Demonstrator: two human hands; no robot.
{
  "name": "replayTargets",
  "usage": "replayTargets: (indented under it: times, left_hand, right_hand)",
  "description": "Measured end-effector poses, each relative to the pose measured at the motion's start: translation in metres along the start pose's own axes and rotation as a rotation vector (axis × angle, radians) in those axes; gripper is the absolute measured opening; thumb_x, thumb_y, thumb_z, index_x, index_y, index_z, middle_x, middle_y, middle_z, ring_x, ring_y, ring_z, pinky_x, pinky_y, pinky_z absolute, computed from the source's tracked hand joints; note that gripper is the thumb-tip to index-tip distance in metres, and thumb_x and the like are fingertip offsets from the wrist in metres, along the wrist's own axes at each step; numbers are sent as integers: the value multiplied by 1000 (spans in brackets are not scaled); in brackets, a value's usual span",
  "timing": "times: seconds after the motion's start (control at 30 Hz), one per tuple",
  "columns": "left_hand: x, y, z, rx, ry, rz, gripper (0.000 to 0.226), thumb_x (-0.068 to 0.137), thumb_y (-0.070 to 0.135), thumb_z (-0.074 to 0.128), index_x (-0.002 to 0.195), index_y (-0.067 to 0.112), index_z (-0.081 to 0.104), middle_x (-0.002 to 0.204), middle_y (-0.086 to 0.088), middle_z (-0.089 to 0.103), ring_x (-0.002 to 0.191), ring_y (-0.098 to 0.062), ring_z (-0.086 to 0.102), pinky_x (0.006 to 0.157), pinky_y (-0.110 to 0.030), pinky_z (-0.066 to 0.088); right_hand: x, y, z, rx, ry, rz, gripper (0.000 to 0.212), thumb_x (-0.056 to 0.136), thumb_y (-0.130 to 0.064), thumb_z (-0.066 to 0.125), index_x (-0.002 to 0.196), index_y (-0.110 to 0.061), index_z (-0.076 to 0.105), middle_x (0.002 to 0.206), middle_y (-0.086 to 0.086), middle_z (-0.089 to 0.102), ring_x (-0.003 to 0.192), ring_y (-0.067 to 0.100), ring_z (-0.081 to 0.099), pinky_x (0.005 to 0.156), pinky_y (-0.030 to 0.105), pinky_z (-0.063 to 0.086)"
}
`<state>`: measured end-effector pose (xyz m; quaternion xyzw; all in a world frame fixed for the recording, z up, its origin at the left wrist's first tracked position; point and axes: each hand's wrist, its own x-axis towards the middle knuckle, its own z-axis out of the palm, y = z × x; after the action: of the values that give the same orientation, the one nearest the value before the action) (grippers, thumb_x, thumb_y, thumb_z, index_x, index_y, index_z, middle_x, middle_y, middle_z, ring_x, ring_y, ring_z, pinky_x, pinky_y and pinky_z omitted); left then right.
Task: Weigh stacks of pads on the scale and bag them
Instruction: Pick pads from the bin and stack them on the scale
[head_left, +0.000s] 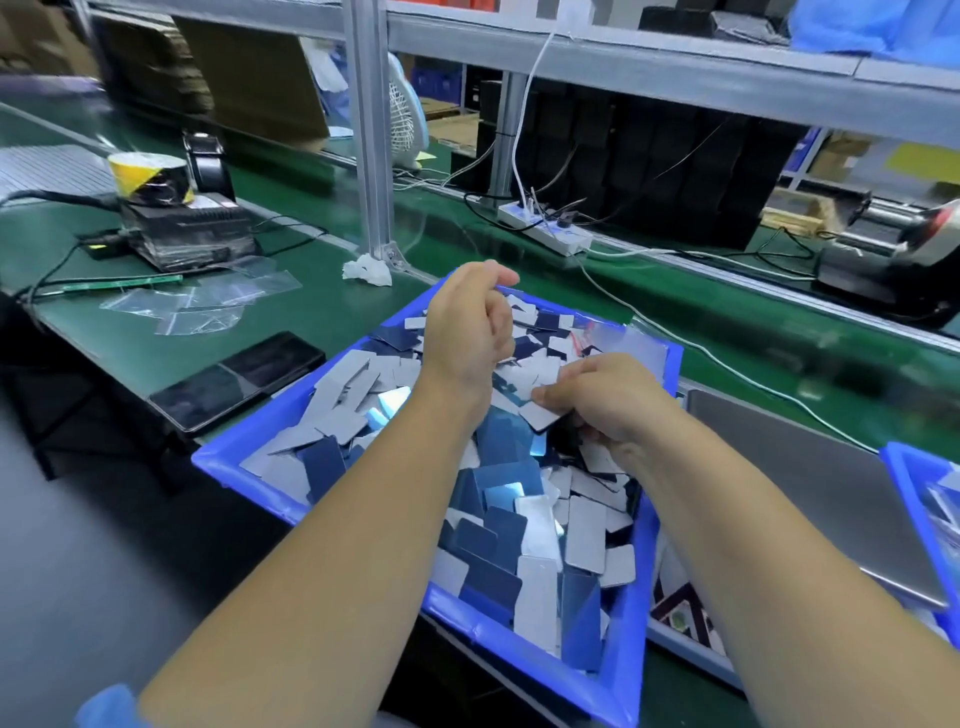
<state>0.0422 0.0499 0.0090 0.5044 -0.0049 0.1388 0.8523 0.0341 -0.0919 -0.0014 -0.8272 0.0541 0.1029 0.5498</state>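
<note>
A blue plastic bin (244, 457) on the green bench holds a loose heap of grey and dark blue rectangular pads (524, 525). Both my hands are over the bin. My right hand (602, 405) pinches a small stack of pads (540, 415) between thumb and fingers. My left hand (467, 327) hovers over the far part of the heap with its fingers curled; what they hold is hidden. A clear bag (623, 343) lies in the bin's far right corner. The flat steel plate of the scale (810, 493) sits right of the bin.
Empty clear zip bags (202, 301) lie on the bench at left, near a black phone (239, 379) and a wrapped black device with a tape roll (171, 218). A second blue bin (924, 509) shows at the right edge. A power strip (545, 228) with cables lies behind.
</note>
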Motion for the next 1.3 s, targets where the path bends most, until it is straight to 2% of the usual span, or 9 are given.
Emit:
replayTargets:
  times: [0.23, 0.43, 0.53, 0.63, 0.73, 0.87, 0.93, 1.13, 1.3]
  left_hand:
    - [0, -4, -4, 70, -26, 49, 21, 81, 20, 52, 64, 24, 62, 50, 2, 33, 43, -15, 23, 40, -23, 25]
    - [-8, -16, 1, 557, -155, 147, 7, 78, 46, 59, 84, 43, 61, 73, 17, 52, 62, -5, 48, 56, -17, 40]
    - [-13, -27, 3, 859, -420, 9, 71, 69, 68, 68, 134, 51, 44, 121, 27, 50, 102, 10, 52, 73, -14, 41]
    - [-12, -29, 5, 962, -515, -3, 91, 71, 55, 81, 148, 45, 32, 128, 24, 52, 108, 12, 49, 74, -13, 40]
    - [-9, -23, 4, 889, -406, 4, 85, 75, 42, 85, 145, 44, 38, 122, 24, 51, 106, 5, 54, 74, -17, 46]
    - [-4, -20, -1, 676, -434, -63, 58, 78, 22, 85, 126, 38, 58, 110, 12, 72, 98, -11, 71, 81, -33, 59]
    - [-4, -19, -1, 632, -431, -25, 38, 80, 16, 81, 110, 33, 65, 99, 9, 77, 90, -12, 74, 74, -30, 60]
    - [-3, -19, -3, 571, -444, -65, 20, 80, 25, 77, 96, 21, 66, 95, -2, 77, 88, -23, 75, 79, -41, 59]
    - [-4, -16, 0, 393, -406, -118, 20, 81, 22, 77, 98, 17, 69, 98, -8, 77, 88, -26, 75, 70, -29, 58]
  right_hand:
    - [-9, -9, -46, -22, 299, -183, 18, 74, -11, 76, 71, -7, 59, 61, 1, 50, 47, 13, 42, 50, 26, 34]
    - [-16, 15, -60, 113, 311, -170, 9, 80, -9, 74, 83, -3, 68, 67, 7, 53, 53, 16, 42, 52, 26, 34]
    - [-16, 21, -61, 282, 317, -161, 11, 82, -5, 73, 77, -9, 65, 64, 4, 55, 40, 7, 45, 40, 18, 34]
    - [-17, 24, -58, 222, 326, -178, 16, 82, -14, 76, 96, -13, 68, 83, 8, 65, 58, 11, 55, 50, 22, 39]
    - [-19, 23, -56, 251, 302, -216, 17, 84, -16, 75, 99, -15, 68, 98, 14, 72, 73, 21, 63, 60, 30, 47]
    - [-23, 20, -56, 206, 260, -288, 12, 85, -19, 74, 95, -21, 67, 85, 6, 72, 58, 8, 57, 58, 26, 45]
    - [-24, 18, -57, 173, 188, -305, 12, 85, -19, 73, 95, -23, 66, 77, 0, 69, 52, 5, 54, 53, 25, 44]
    - [-25, 14, -63, -66, 26, -361, 10, 83, -25, 76, 87, -21, 68, 68, -6, 64, 50, 11, 49, 50, 23, 44]
    - [-23, 10, -68, -158, 85, -451, 18, 86, -28, 71, 85, -11, 64, 59, -6, 57, 47, 12, 46, 48, 26, 41]
